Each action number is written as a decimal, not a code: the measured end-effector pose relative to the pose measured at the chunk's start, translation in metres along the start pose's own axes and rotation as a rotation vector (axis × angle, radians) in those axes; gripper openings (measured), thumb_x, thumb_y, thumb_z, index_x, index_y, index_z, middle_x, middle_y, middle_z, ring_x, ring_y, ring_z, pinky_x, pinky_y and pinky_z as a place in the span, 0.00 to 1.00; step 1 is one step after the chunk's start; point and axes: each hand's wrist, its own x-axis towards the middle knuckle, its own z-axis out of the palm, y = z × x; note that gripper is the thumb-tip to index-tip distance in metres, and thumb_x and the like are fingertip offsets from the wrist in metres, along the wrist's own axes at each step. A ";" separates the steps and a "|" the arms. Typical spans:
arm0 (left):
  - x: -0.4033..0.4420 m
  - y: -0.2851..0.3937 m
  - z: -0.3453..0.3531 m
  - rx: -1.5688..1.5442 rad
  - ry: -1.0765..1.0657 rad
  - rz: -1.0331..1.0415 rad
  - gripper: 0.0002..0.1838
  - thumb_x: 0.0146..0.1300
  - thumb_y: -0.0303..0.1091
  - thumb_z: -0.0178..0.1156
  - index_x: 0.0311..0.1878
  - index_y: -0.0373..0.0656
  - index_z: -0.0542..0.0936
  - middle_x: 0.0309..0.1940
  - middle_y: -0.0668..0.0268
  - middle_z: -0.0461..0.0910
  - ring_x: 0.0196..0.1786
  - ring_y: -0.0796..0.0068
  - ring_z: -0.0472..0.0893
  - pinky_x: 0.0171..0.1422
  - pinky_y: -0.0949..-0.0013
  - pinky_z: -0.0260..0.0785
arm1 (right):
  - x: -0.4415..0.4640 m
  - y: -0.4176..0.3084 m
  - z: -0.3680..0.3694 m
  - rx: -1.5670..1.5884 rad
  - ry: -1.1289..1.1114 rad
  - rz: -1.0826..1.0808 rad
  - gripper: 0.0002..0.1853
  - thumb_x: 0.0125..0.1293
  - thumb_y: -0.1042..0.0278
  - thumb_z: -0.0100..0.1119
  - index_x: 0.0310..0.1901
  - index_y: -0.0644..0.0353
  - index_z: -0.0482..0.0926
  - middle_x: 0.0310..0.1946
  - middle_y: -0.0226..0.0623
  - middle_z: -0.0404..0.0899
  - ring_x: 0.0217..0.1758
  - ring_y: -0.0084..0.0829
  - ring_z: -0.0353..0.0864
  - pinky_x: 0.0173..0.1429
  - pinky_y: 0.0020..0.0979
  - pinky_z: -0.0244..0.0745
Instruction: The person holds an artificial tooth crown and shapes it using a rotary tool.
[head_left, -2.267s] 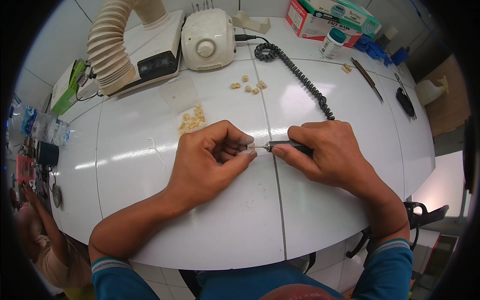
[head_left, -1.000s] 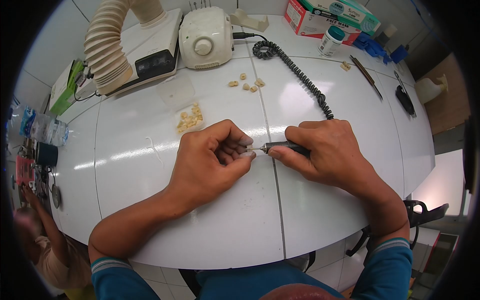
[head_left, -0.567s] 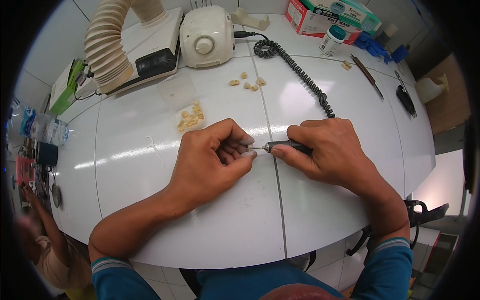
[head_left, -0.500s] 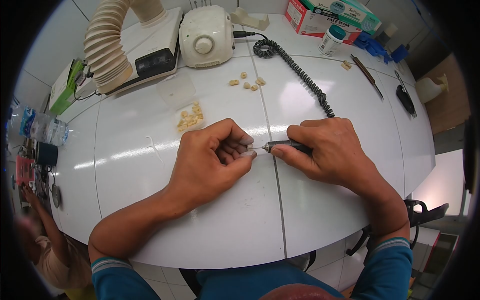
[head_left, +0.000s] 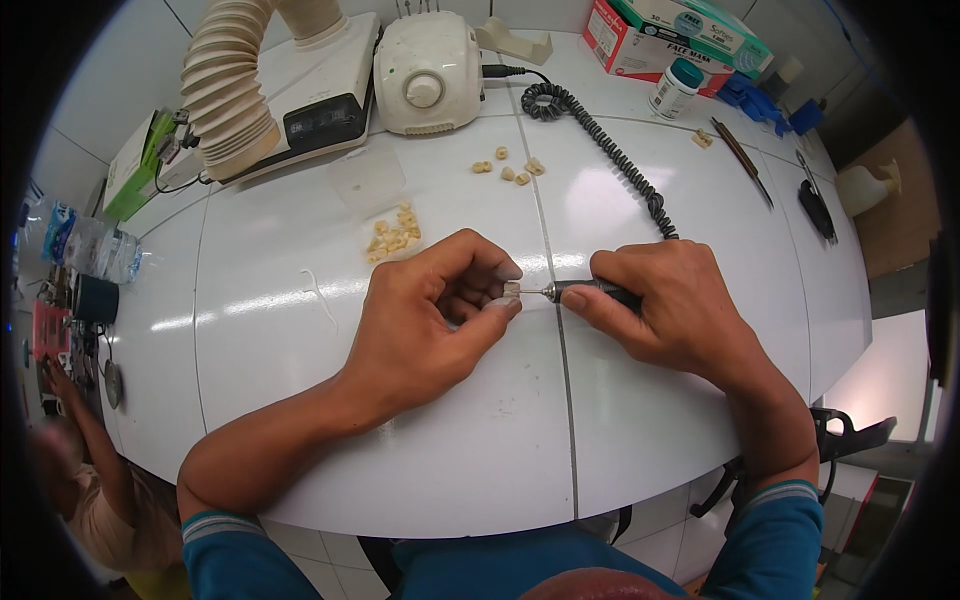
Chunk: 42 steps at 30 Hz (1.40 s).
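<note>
My left hand (head_left: 415,325) pinches a small pale dental crown (head_left: 512,289) between thumb and fingertips, partly covered by them. My right hand (head_left: 675,305) is wrapped round a black rotary handpiece (head_left: 573,291), held level and pointing left. Its thin metal bit (head_left: 535,292) reaches the crown; whether it is spinning I cannot tell. A coiled black cord (head_left: 625,155) runs from behind my right hand to the white control unit (head_left: 428,75) at the back. Beyond my left hand lies a small clear box (head_left: 367,182) with several yellowish tooth pieces (head_left: 393,235) at its near side.
Several loose tooth pieces (head_left: 508,174) lie mid-table. A suction hose (head_left: 225,95) stands back left. Mask boxes (head_left: 660,45), a white bottle (head_left: 675,90), a pen-like tool (head_left: 742,160) and a black-handled tool (head_left: 815,210) are at right. Another person (head_left: 110,490) is at far left.
The view has shifted slightly, so the table objects appear farther right. The handpiece has drawn back a little from my left fingertips, and more of the crown shows between them.
</note>
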 end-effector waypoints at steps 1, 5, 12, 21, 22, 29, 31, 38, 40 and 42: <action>0.000 -0.001 0.000 0.002 -0.007 -0.004 0.09 0.74 0.22 0.74 0.54 0.36 0.85 0.45 0.66 0.89 0.47 0.83 0.87 0.50 0.78 0.81 | 0.000 0.000 0.000 -0.002 0.003 -0.004 0.32 0.82 0.36 0.64 0.30 0.58 0.88 0.18 0.39 0.82 0.20 0.43 0.81 0.29 0.46 0.69; -0.001 -0.002 -0.001 0.028 -0.007 0.005 0.09 0.75 0.22 0.73 0.54 0.37 0.85 0.45 0.66 0.89 0.47 0.83 0.87 0.50 0.78 0.81 | -0.001 0.000 0.001 -0.003 0.021 -0.025 0.32 0.82 0.36 0.64 0.30 0.58 0.88 0.19 0.38 0.83 0.20 0.41 0.81 0.28 0.45 0.69; 0.000 0.001 0.000 0.025 -0.008 -0.034 0.10 0.74 0.22 0.74 0.54 0.35 0.85 0.45 0.65 0.89 0.47 0.83 0.87 0.51 0.77 0.82 | 0.000 0.000 0.003 -0.029 0.018 -0.016 0.32 0.81 0.35 0.65 0.30 0.58 0.89 0.19 0.38 0.83 0.19 0.41 0.81 0.27 0.44 0.70; 0.000 0.001 0.000 0.032 -0.001 -0.074 0.10 0.74 0.23 0.75 0.54 0.34 0.86 0.45 0.65 0.89 0.46 0.83 0.87 0.52 0.77 0.82 | 0.000 0.000 0.004 -0.045 0.044 -0.033 0.32 0.81 0.35 0.66 0.30 0.58 0.89 0.19 0.37 0.83 0.19 0.40 0.81 0.27 0.45 0.70; 0.000 0.001 0.000 0.033 -0.002 -0.075 0.10 0.74 0.23 0.75 0.54 0.34 0.86 0.45 0.65 0.89 0.46 0.84 0.87 0.52 0.77 0.82 | 0.000 0.000 0.004 -0.043 0.042 -0.031 0.32 0.81 0.35 0.66 0.30 0.58 0.89 0.19 0.37 0.83 0.19 0.40 0.81 0.27 0.45 0.70; -0.001 0.002 0.000 0.054 0.001 -0.060 0.10 0.74 0.24 0.75 0.53 0.34 0.87 0.45 0.66 0.89 0.45 0.84 0.86 0.51 0.78 0.81 | 0.000 -0.002 0.003 -0.043 0.034 -0.024 0.32 0.81 0.34 0.66 0.30 0.58 0.89 0.19 0.37 0.83 0.19 0.40 0.81 0.27 0.45 0.70; -0.001 0.001 0.000 0.056 -0.001 -0.054 0.10 0.74 0.24 0.75 0.53 0.34 0.87 0.44 0.66 0.89 0.45 0.85 0.86 0.51 0.78 0.81 | 0.000 -0.001 0.005 -0.041 0.037 -0.026 0.32 0.81 0.34 0.66 0.30 0.58 0.89 0.18 0.37 0.83 0.19 0.40 0.81 0.27 0.45 0.70; 0.000 0.002 0.000 0.060 -0.011 -0.077 0.10 0.74 0.24 0.75 0.53 0.34 0.87 0.44 0.67 0.89 0.44 0.85 0.85 0.51 0.79 0.80 | -0.001 0.000 0.006 -0.041 0.052 -0.035 0.32 0.81 0.34 0.66 0.30 0.58 0.89 0.18 0.37 0.82 0.19 0.41 0.81 0.27 0.45 0.69; 0.000 0.002 0.000 0.060 -0.010 -0.066 0.09 0.73 0.24 0.75 0.53 0.34 0.87 0.43 0.67 0.89 0.44 0.86 0.85 0.50 0.79 0.80 | 0.000 -0.001 0.005 -0.042 0.042 -0.027 0.32 0.81 0.35 0.65 0.30 0.58 0.89 0.18 0.37 0.82 0.19 0.41 0.81 0.28 0.46 0.70; -0.001 0.003 0.000 0.063 -0.009 -0.068 0.09 0.73 0.24 0.76 0.52 0.34 0.87 0.43 0.68 0.89 0.44 0.86 0.85 0.50 0.79 0.79 | 0.000 -0.001 0.004 -0.037 0.037 -0.022 0.32 0.81 0.35 0.65 0.30 0.58 0.89 0.19 0.38 0.83 0.20 0.42 0.82 0.28 0.46 0.70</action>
